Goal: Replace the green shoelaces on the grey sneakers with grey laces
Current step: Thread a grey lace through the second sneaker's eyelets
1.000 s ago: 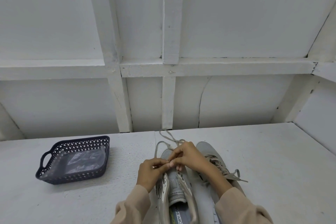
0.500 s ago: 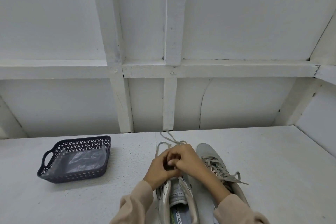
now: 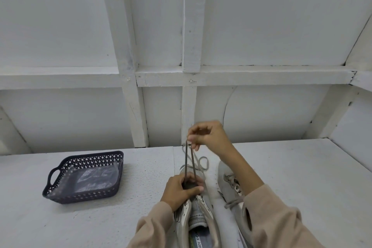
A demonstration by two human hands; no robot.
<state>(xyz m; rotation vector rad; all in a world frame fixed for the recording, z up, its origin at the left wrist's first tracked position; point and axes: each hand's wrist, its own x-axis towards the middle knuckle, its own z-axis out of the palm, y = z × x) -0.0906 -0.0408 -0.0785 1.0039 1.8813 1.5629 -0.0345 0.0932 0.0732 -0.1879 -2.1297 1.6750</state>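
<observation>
Two grey sneakers stand side by side near the table's front edge. The left sneaker [image 3: 198, 213] has its tongue open towards me. My left hand [image 3: 179, 188] grips its front eyelet area, fingers curled round the upper. My right hand [image 3: 209, 136] is raised above it and pinches a grey lace [image 3: 190, 159], which runs taut in two strands down to the shoe. The lace's loose end loops on the table past the toe. The right sneaker [image 3: 231, 185] is laced in grey and partly hidden by my right forearm. No green lace is visible.
A dark perforated basket [image 3: 60, 193] holding a clear plastic bag sits on the white table [image 3: 291, 187] to the left of the shoes. A white panelled wall rises just behind the table, and a side wall closes in at the right.
My right hand has lifted away from the shoe, drawing the grey lace up taut. My left hand stays down on the sneaker's front.
</observation>
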